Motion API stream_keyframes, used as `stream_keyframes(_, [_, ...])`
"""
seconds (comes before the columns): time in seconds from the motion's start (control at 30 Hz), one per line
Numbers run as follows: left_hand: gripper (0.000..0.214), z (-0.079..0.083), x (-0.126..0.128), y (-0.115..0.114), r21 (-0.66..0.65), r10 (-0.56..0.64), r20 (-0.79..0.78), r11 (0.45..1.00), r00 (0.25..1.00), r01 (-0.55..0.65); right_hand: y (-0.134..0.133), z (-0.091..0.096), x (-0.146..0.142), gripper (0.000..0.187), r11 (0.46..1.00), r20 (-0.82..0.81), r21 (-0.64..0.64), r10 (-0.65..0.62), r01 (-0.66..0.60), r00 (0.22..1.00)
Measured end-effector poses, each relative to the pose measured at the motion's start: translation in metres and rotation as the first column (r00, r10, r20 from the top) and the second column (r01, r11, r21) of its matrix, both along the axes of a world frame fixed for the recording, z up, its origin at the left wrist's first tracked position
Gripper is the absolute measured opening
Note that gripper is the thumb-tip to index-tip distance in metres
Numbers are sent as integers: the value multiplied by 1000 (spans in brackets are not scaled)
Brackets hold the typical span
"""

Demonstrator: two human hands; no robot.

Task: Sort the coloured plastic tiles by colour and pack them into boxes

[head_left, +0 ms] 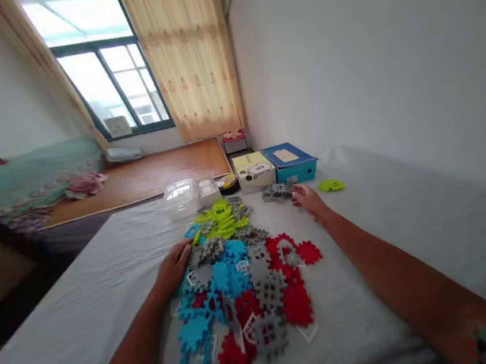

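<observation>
A pile of flat, notched interlocking plastic tiles lies on the white sheet, with lime green tiles (223, 219) at the far end. Nearer are blue tiles (227, 277), grey tiles (270, 335) and red tiles (297, 303). My left hand (177, 264) rests at the pile's left edge, fingers stretched toward the green and grey tiles; nothing shows in its grip. Farther off, my right hand (308, 198) is beside a small group of grey tiles (276, 192), its fingers apart and its fingertips close to them. Whether they touch is unclear. One lime green tile (331, 185) lies apart, right of this hand.
Behind the pile stand a clear plastic container (180, 199), a small white box (208, 191), a round black-and-yellow tin (228, 183), a cream box (254, 172) and a blue box (291, 162). A white wall (365, 65) borders the right side. White window-shaped frames (249, 327) lie among the tiles.
</observation>
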State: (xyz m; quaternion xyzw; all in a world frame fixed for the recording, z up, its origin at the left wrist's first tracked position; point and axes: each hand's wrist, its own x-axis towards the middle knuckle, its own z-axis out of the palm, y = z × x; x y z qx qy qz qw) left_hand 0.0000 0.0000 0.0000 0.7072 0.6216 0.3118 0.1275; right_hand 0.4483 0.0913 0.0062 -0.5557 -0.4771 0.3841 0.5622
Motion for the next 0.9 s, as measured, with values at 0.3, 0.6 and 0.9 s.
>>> stream_keyframes(0.3, [59, 4, 3, -5, 2, -6, 16, 1000, 1000, 6, -29, -4, -42, 29, 807, 608, 68, 432, -587, 665])
stream_keyframes(0.6, [59, 4, 3, -4, 13, -13, 9, 1000, 1000, 13, -46, -1, -64, 55, 683, 564, -27, 613, -730, 553])
stream_keyframes(0.9, [57, 2, 3, -3, 5, -11, 26, 1000, 1000, 11, -36, 8, -44, 42, 746, 54, -122, 663, -654, 746])
